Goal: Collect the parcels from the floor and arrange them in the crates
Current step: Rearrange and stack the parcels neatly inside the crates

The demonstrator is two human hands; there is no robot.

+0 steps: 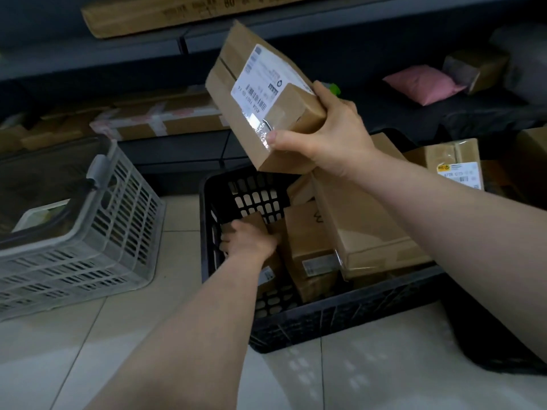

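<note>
The right hand point(322, 134) grips the labelled carton point(260, 93) aloft, likely awaiting room; below it, the left hand point(251, 238) clasps a small box point(251, 221) in the black crate point(340, 318).

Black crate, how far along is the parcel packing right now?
Done: several parcels already sit in the black crate. In hand: the right hand holds a labelled box above it, while the left hand grips a small box inside. Left: placing the held box; the taped box behind the crate may still need collecting.
</note>
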